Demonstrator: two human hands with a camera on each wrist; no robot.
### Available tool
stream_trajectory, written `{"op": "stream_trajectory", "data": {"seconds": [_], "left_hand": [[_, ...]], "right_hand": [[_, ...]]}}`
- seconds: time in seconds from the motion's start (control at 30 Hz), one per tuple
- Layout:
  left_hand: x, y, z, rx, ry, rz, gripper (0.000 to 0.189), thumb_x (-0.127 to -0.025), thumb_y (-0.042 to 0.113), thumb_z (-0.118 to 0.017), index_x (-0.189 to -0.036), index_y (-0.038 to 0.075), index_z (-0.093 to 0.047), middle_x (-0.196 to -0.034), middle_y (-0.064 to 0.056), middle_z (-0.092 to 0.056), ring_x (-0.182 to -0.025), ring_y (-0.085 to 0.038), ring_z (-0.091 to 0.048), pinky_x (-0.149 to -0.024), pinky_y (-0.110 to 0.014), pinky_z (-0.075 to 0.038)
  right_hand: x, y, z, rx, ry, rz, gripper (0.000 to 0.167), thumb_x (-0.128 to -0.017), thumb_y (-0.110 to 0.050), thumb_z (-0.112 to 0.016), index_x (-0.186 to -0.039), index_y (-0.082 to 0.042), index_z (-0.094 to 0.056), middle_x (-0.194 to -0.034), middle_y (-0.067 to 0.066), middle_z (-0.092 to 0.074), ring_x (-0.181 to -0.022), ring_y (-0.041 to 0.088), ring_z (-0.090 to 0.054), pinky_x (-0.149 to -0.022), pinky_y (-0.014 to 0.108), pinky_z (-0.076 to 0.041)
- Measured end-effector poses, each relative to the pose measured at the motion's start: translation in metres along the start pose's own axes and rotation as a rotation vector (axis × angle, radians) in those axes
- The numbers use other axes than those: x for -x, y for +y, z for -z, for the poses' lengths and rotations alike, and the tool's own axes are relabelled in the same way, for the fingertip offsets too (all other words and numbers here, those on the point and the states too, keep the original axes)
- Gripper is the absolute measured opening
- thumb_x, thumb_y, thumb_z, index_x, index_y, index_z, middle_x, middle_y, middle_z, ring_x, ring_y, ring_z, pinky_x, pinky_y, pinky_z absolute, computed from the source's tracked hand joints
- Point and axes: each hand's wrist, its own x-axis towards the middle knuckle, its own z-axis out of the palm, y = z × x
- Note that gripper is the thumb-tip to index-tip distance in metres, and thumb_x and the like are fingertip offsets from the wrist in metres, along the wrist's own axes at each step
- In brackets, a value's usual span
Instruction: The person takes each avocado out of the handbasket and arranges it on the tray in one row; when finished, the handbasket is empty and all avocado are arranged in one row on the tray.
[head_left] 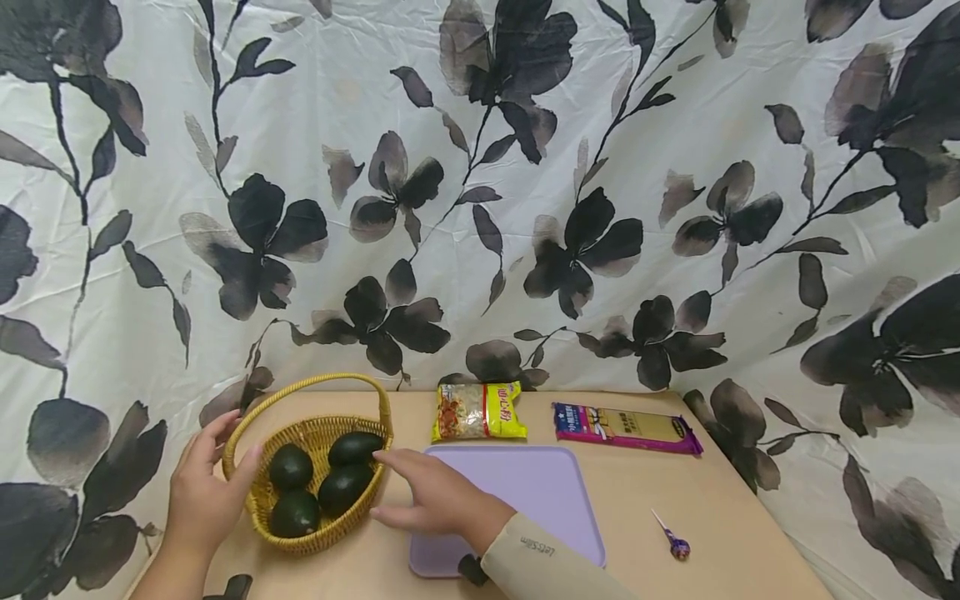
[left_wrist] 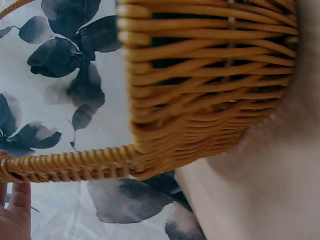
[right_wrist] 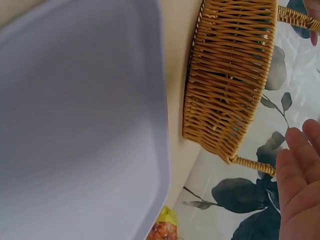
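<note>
A yellow-brown wicker basket (head_left: 322, 546) with a tall arched handle (left_wrist: 75, 165) stands at the left of the table. Several dark green avocados (head_left: 294, 513) lie inside it. My left hand (head_left: 206, 487) is at the basket's left side, thumb and fingers spread, fingertips right at the handle in the left wrist view. On the other side, my right hand (head_left: 442, 498) reaches across with extended fingers close to the basket's right rim and holds nothing. The right wrist view shows these fingers (right_wrist: 295, 170) straight, near the handle's base.
A lilac tray (head_left: 517, 475) lies right of the basket, under my right forearm. Behind it are a yellow food packet (head_left: 480, 412) and a purple-and-gold packet (head_left: 628, 427). A wrapped lollipop (head_left: 678, 546) lies at the right. A floral curtain (head_left: 480, 250) hangs behind the table.
</note>
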Motion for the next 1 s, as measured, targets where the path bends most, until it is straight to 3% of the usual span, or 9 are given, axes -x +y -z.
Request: {"op": "stream_trajectory", "data": {"seconds": [0.13, 0.3, 0.43, 0.6, 0.87, 1.0], "left_hand": [[0.006, -0.003, -0.001, 0.001, 0.004, 0.053, 0.055, -0.095, 0.017, -0.072, -0.147, 0.015, -0.054, -0.13, -0.008, -0.062, -0.113, 0.02, -0.04, -0.091, 0.005, -0.032], [0.013, -0.008, -0.006, 0.064, -0.009, 0.081, 0.048, -0.097, 0.017, -0.071, -0.142, 0.009, -0.056, -0.12, 0.008, -0.063, -0.107, 0.019, -0.046, -0.087, 0.006, -0.037], [0.017, -0.012, -0.009, 0.094, -0.006, 0.073, 0.047, -0.095, 0.013, -0.072, -0.139, 0.004, -0.057, -0.119, 0.001, -0.065, -0.107, 0.017, -0.049, -0.087, 0.007, -0.038], [0.022, -0.013, -0.012, 0.026, 0.012, 0.124, 0.049, -0.092, 0.015, -0.076, -0.137, 0.004, -0.057, -0.118, -0.009, -0.066, -0.104, 0.014, -0.046, -0.083, 0.003, -0.036], [0.03, -0.021, -0.013, -0.002, 0.007, 0.18, 0.053, -0.092, 0.016, -0.077, -0.14, 0.007, -0.055, -0.117, -0.005, -0.065, -0.103, 0.016, -0.043, -0.084, 0.008, -0.035], [0.033, -0.025, -0.015, 0.032, 0.013, 0.179, 0.049, -0.091, 0.013, -0.077, -0.136, 0.004, -0.057, -0.116, -0.007, -0.063, -0.103, 0.016, -0.045, -0.085, 0.009, -0.038]], "right_hand": [[-0.014, 0.001, -0.006, -0.002, 0.004, -0.014, 0.073, -0.098, -0.056, -0.063, -0.157, -0.02, -0.041, -0.154, -0.003, -0.05, -0.141, 0.01, -0.048, -0.119, 0.026, -0.044], [-0.031, 0.001, -0.013, 0.034, -0.006, -0.037, 0.073, -0.096, -0.056, -0.065, -0.155, -0.017, -0.046, -0.152, -0.003, -0.053, -0.139, 0.009, -0.05, -0.118, 0.023, -0.043], [-0.046, -0.002, -0.017, 0.071, -0.036, -0.032, 0.073, -0.095, -0.057, -0.066, -0.152, -0.015, -0.049, -0.151, -0.003, -0.054, -0.139, 0.008, -0.05, -0.119, 0.02, -0.042], [-0.062, -0.003, -0.026, 0.152, -0.082, -0.018, 0.071, -0.094, -0.058, -0.067, -0.151, -0.018, -0.052, -0.15, -0.006, -0.054, -0.139, 0.004, -0.048, -0.118, 0.016, -0.039], [-0.086, 0.001, -0.042, 0.229, -0.133, -0.019, 0.069, -0.092, -0.06, -0.069, -0.145, -0.019, -0.057, -0.144, -0.01, -0.058, -0.134, 0.001, -0.051, -0.115, 0.011, -0.04], [-0.097, -0.002, -0.045, 0.248, -0.185, -0.05, 0.065, -0.088, -0.057, -0.075, -0.139, -0.019, -0.063, -0.132, -0.012, -0.065, -0.121, -0.001, -0.058, -0.107, 0.009, -0.045]]}}
